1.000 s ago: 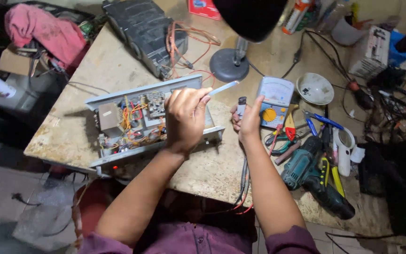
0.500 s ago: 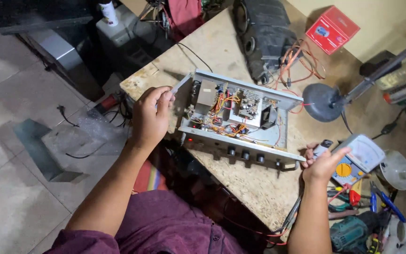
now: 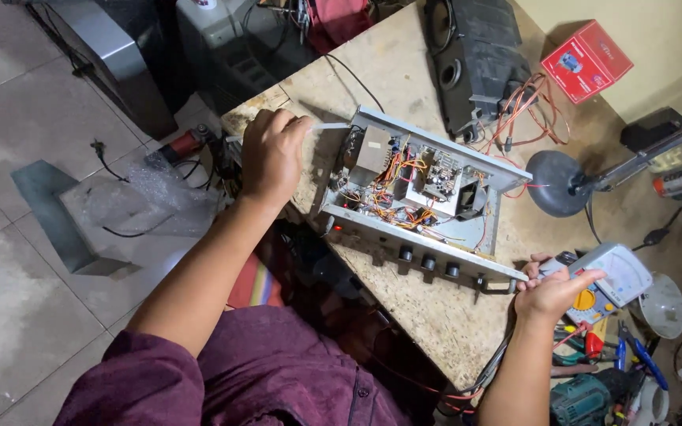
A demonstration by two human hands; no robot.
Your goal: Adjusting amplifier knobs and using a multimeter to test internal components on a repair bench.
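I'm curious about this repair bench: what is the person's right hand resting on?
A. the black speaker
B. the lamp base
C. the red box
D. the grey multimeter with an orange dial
D: the right hand lies on the grey multimeter, beside the open amplifier chassis.

bare forearms, dark maroon short-sleeved shirt
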